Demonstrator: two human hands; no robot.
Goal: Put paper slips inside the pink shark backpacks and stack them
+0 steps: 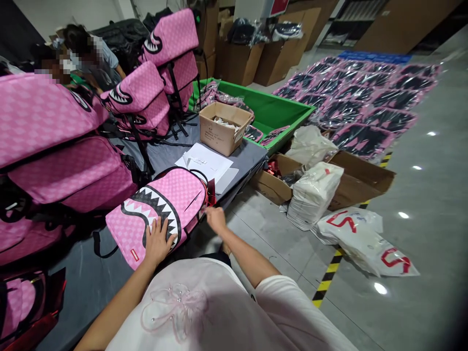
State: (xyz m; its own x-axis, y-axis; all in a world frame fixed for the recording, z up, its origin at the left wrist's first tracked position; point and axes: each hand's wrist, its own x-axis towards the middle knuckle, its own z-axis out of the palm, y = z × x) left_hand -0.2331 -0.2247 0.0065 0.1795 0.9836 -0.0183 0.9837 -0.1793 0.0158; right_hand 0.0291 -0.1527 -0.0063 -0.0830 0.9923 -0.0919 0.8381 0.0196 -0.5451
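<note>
A pink checkered backpack with a black and white shark-mouth print lies front side up on the grey table edge, close to my body. Across its lower front my left hand rests flat, fingers spread, touching the print. My right hand is closed at the backpack's side near its top; what its fingers pinch is hidden or too small to name. Just above that hand, a dark red tag hangs by the bag's top corner. White paper sheets lie beyond the backpack's handle.
Stacked pink backpacks rise on the left, with two people behind them. A cardboard box stands on the table. Beyond are a green bin and bagged backpacks. White plastic bags lie on the floor at right.
</note>
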